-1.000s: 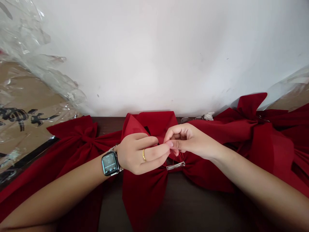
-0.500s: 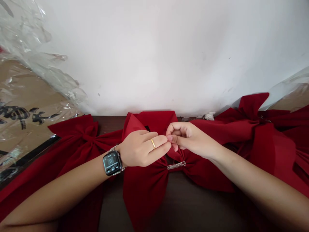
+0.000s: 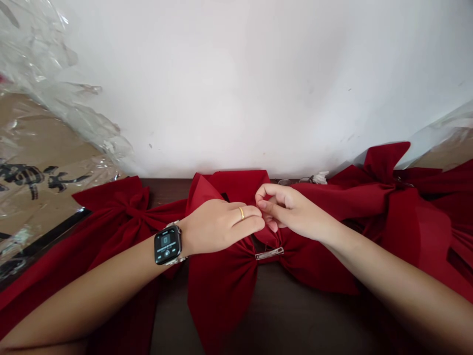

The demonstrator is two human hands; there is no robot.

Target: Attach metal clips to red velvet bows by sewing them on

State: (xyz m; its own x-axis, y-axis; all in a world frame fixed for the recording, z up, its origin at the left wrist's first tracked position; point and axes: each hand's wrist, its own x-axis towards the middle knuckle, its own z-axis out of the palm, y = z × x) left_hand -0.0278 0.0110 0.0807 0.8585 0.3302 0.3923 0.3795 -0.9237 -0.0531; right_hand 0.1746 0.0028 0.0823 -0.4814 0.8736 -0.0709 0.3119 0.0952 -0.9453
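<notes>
Red fabric bow [image 3: 221, 305] lying on dark wooden counter [image 3: 281, 315], centre under both hands. Fold [image 3: 266, 236] pinched by right grip [image 3: 295, 214]; left grip [image 3: 218, 227] closure unclear. Fold could slip if pinch slackened; metal hair clip [image 3: 269, 253] could be snagged by tugging.

Head view: the left hand [image 3: 218, 227], wearing a smartwatch [image 3: 167, 245] and a gold ring [image 3: 241, 213], and the right hand [image 3: 291, 212] meet at the centre of a red fabric bow [image 3: 221, 291]. The right hand's fingers pinch the bow's folds. A metal clip [image 3: 269, 253] lies on the bow just below the hands. Further red bows [image 3: 111, 217] lie on either side on a dark table [image 3: 281, 305], before a white wall [image 3: 236, 84].
</notes>
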